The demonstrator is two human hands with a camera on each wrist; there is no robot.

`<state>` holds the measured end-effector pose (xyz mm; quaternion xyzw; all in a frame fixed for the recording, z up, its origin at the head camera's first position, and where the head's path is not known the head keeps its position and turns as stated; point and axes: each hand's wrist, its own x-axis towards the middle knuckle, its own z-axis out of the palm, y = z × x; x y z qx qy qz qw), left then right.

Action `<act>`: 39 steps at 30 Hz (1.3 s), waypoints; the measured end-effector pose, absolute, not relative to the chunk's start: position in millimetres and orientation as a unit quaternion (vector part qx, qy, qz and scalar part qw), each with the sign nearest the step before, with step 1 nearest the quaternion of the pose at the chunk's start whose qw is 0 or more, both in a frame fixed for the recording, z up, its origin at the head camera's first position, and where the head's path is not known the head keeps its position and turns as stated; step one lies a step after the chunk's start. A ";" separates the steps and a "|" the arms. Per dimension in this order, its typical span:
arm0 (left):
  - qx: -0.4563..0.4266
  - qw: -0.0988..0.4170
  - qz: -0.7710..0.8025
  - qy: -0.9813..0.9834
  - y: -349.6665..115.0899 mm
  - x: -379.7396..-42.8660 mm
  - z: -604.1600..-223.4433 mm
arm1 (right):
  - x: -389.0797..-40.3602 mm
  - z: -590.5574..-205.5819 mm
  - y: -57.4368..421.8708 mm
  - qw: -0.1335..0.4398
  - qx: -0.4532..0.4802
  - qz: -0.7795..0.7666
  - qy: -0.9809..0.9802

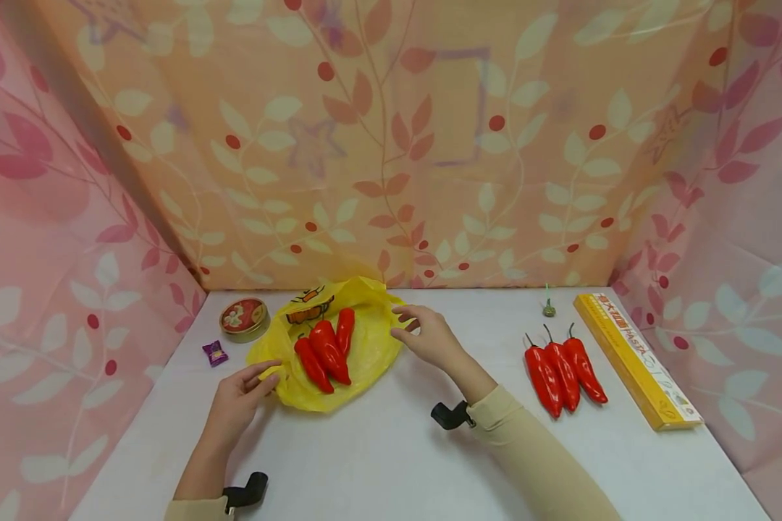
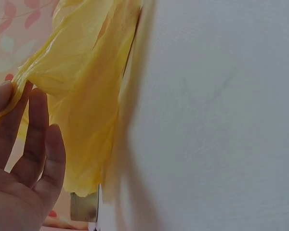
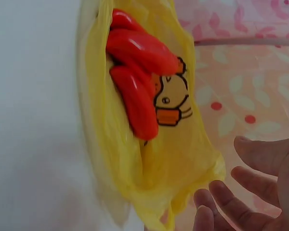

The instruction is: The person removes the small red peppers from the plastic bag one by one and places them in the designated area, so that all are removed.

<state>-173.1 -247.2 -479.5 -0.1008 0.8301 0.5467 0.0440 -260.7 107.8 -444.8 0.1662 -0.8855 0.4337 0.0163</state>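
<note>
A yellow plastic bag (image 1: 365, 362) lies spread on the table with its mouth toward me, a cartoon print on its back wall. Several red chili peppers (image 1: 329, 351) rest inside it, seen close up in the right wrist view as glossy red peppers (image 3: 139, 53). My left hand (image 1: 240, 398) pinches the bag's left edge between thumb and fingers, and the left wrist view shows the yellow film (image 2: 86, 96) stretching away from that grip. At the bag's right edge my right hand (image 1: 433, 340) has loosely bent fingers, with thumb and fingertips apart and nothing between them.
Three more red chili peppers (image 1: 563, 376) lie side by side on the right. Beyond them are a yellow pasta box (image 1: 638, 362) and a small green-stemmed item (image 1: 548, 307). A round tin (image 1: 244, 318) and a purple wrapped candy (image 1: 215, 353) sit left of the bag. Patterned curtains enclose the table.
</note>
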 end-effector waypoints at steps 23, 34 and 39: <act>-0.093 0.036 0.552 0.828 -248.4 -171.6 -477.3 | -260.5 -466.9 -9.7 -0.071 0.128 0.435 -0.889; -0.093 0.038 0.547 0.831 -249.5 -170.6 -475.3 | -250.2 -469.1 -33.0 -0.063 0.105 0.367 -0.922; -0.093 0.037 0.548 0.831 -249.6 -169.5 -475.1 | -247.9 -465.8 -30.3 -0.058 0.104 0.381 -0.917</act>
